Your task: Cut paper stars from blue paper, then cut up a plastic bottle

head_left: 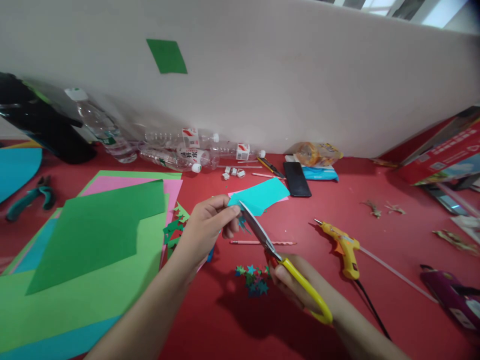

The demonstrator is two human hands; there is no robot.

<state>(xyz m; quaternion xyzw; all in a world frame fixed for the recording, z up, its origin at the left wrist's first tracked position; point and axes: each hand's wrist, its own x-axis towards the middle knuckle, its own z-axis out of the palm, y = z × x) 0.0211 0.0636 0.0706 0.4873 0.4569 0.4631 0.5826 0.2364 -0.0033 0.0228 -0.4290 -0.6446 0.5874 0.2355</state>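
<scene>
My right hand (294,282) grips the scissors (260,234) by their yellow and red handles, blades pointing up and left. The blade tips meet the fingertips of my left hand (210,220), which is closed in a pinch on a small piece of blue paper (243,224), mostly hidden by the fingers. Behind the fingertips lie turquoise paper sheets (264,195) on pink paper. Several small cut paper stars (257,285), in blue, green and pink, are heaped on the red table (240,330) beside my right hand. A pink pencil (279,243) passes beneath the blades.
At the left are stacked coloured sheets (101,225), green scraps (174,227) and pliers (32,197). Plastic bottles (168,157) line the wall. A phone (297,179) lies at the back; a yellow glue gun (343,247) with its cord is at the right, near a purple tool (450,295).
</scene>
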